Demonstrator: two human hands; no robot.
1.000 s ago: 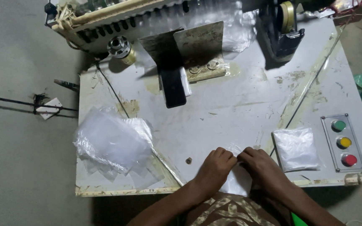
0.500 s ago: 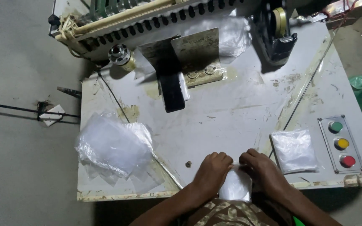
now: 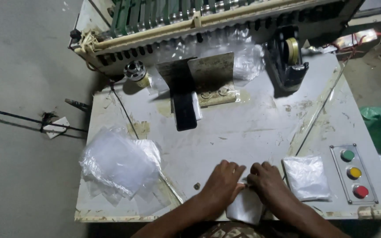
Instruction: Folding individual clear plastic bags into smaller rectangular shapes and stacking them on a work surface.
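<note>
Both my hands work at the near edge of a grey metal table [image 3: 252,128]. My left hand [image 3: 222,181] and my right hand [image 3: 266,180] pinch the top of a small clear plastic packet [image 3: 244,207] holding something white; the packet hangs partly over the table's front edge. The fingers of both hands meet at the packet's mouth. A filled white packet [image 3: 306,177] lies flat just right of my right hand. A loose heap of empty clear bags [image 3: 119,164] lies to the left of my left hand.
A sealing machine [image 3: 208,26] with a green and cream frame runs along the far side. A black block [image 3: 184,110] sits under its metal plate. A tape dispenser [image 3: 289,59] stands far right. A panel of green, yellow and red buttons [image 3: 354,173] is at the right edge.
The view has shifted slightly, so the table sits lower in the picture. Both hands stay on the packet at the front edge, fingers working at its top.
</note>
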